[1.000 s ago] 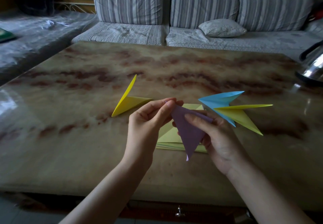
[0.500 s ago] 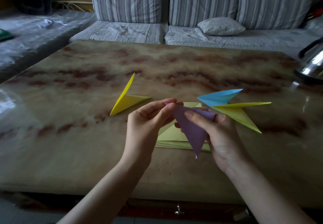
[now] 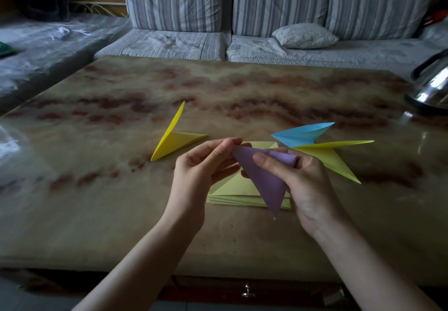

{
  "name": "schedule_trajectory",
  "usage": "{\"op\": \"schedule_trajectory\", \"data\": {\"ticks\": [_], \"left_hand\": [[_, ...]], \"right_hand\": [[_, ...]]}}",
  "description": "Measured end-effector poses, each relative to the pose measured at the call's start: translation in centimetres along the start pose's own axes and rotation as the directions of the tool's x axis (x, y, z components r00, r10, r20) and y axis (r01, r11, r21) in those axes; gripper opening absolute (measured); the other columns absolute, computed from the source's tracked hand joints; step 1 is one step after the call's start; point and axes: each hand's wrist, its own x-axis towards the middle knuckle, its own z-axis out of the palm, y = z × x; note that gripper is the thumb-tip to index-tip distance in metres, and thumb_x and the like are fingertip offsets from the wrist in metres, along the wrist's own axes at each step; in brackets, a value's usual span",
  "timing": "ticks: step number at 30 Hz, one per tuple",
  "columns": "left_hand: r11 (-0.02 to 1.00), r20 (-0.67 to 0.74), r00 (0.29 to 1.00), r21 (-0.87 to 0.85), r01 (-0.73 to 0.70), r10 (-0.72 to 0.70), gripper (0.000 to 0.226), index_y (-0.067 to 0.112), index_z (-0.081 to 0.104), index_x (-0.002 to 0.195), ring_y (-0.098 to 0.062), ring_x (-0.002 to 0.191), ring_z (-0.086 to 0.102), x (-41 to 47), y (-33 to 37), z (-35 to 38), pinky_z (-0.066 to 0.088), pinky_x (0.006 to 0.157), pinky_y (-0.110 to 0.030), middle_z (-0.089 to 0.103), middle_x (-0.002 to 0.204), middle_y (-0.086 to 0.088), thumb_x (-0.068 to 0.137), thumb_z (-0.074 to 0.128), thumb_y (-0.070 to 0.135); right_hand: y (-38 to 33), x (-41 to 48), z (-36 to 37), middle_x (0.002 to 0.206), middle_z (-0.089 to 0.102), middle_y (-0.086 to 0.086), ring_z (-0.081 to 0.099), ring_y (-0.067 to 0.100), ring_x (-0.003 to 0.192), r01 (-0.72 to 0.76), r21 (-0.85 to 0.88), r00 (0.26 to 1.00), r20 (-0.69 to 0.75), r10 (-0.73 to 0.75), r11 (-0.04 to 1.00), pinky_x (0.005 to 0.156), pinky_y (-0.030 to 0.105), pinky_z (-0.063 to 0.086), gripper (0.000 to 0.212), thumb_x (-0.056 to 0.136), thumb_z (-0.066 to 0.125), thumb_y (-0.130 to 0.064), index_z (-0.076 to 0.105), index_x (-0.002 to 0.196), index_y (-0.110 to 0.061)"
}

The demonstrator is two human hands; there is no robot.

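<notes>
A folded purple paper triangle point(image 3: 264, 177) is held just above the marbled brown tabletop point(image 3: 121, 189) at centre frame, its top corner pinched by the left hand point(image 3: 201, 167) and its upper right edge gripped by the right hand point(image 3: 300, 179). A stack of pale yellow-green paper sheets point(image 3: 232, 189) lies beneath. Folded yellow point(image 3: 174, 141), blue point(image 3: 300, 133) and lime point(image 3: 332, 155) paper pieces are seen alongside.

Between the left hand point(image 3: 201, 167) and the right hand point(image 3: 308, 184) a folded sheet point(image 3: 264, 177) is held above the surface point(image 3: 97, 189). A stack point(image 3: 232, 189) lies right under both hands. A dart point(image 3: 174, 141) sits beyond the left hand, off to its left. A second dart point(image 3: 303, 135) and a third dart point(image 3: 332, 155) overlap just beyond the right hand. A kettle point(image 3: 434, 87) stands far to that hand's right. Behind the surface is a sofa point(image 3: 169, 44) with a pillow point(image 3: 304, 35).
</notes>
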Motion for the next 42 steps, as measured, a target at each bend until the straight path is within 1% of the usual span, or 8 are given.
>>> {"op": "schedule_trajectory", "data": {"ticks": [5,8,11,13,21,33,37,42], "left_hand": [[0.969,0.011,0.997,0.235,-0.073,0.072,0.018,0.017,0.074,0.081,-0.006,0.068,0.066,0.5,0.3,-0.3,0.055,0.063,-0.018,0.072,0.071,0.002,0.066,0.072,0.027],[0.949,-0.001,0.989,0.282,-0.14,0.147,0.015,0.016,0.074,0.071,-0.008,0.065,0.063,0.4,-0.1,-0.4,0.054,0.063,-0.019,0.071,0.065,0.003,0.062,0.073,0.028],[0.955,-0.056,0.983,0.251,-0.158,0.177,0.009,0.021,0.073,0.065,-0.009,0.065,0.061,0.6,-0.4,-0.6,0.053,0.067,-0.024,0.071,0.066,0.005,0.062,0.073,0.029],[0.953,-0.071,0.977,0.247,-0.176,0.199,0.007,0.022,0.073,0.063,-0.007,0.064,0.061,0.6,-0.4,-0.7,0.053,0.067,-0.024,0.071,0.066,0.007,0.063,0.073,0.028],[0.94,-0.048,0.963,0.237,-0.246,0.264,0.009,0.019,0.071,0.067,0.001,0.062,0.062,0.6,-0.7,0.0,0.049,0.062,-0.013,0.071,0.065,0.008,0.073,0.073,0.012],[0.911,-0.067,0.954,0.325,-0.255,0.291,0.016,0.028,0.074,0.064,-0.004,0.068,0.063,0.5,-1.1,-0.2,0.052,0.073,-0.028,0.073,0.07,0.007,0.075,0.075,0.016],[0.912,-0.087,0.949,0.315,-0.264,0.304,0.014,0.023,0.072,0.066,-0.003,0.067,0.063,0.4,-0.9,-0.2,0.051,0.071,-0.022,0.072,0.069,0.006,0.075,0.074,0.013],[0.928,-0.103,0.953,0.279,-0.247,0.285,0.01,0.018,0.072,0.068,-0.003,0.068,0.063,0.5,-0.8,-0.4,0.052,0.071,-0.02,0.072,0.067,0.007,0.076,0.073,0.011]], "right_hand": [[0.0,-0.1,-0.2,0.077,0.072,0.021,0.071,0.03,0.068,0.012,-0.059,0.999,0.035,-0.01,0.998,0.06,0.027,0.054,0.014,0.073,0.072,-0.004,0.07,0.085,0.003],[0.0,-0.2,-0.2,0.079,0.073,0.019,0.071,0.033,0.075,0.027,-0.144,0.999,0.034,-0.022,0.989,0.066,0.033,0.054,0.019,0.07,0.076,-0.013,0.072,0.084,-0.001],[-0.5,0.0,-0.4,0.07,0.072,-0.002,0.065,0.007,0.065,0.008,-0.098,1.0,-0.009,-0.009,0.995,0.059,0.017,0.048,0.017,0.061,0.073,-0.025,0.074,0.072,-0.013],[-0.7,0.1,-0.7,0.065,0.068,-0.006,0.059,0.002,0.06,0.015,-0.049,1.0,-0.023,-0.016,0.999,0.056,0.013,0.045,0.014,0.062,0.07,-0.027,0.073,0.069,-0.015],[-1.3,0.7,-1.8,0.068,0.069,-0.001,0.06,0.003,0.061,0.014,-0.046,1.0,0.011,-0.013,0.999,0.059,0.012,0.047,0.014,0.066,0.069,-0.021,0.073,0.071,-0.009],[-1.4,0.8,-2.3,0.073,0.071,0.0,0.063,0.006,0.066,-0.047,0.022,0.998,0.053,0.046,0.999,0.061,0.016,0.05,0.025,0.055,0.072,-0.033,0.077,0.071,-0.014],[-1.4,0.8,-2.4,0.075,0.07,0.004,0.062,0.009,0.066,-0.076,-0.004,0.993,0.088,0.076,0.997,0.062,0.017,0.05,0.029,0.06,0.071,-0.035,0.075,0.075,-0.011],[-1.2,0.7,-2.4,0.073,0.072,0.001,0.064,0.007,0.064,-0.047,0.004,0.998,0.041,0.047,0.999,0.059,0.016,0.05,0.014,0.066,0.068,-0.021,0.077,0.073,-0.013]]}}
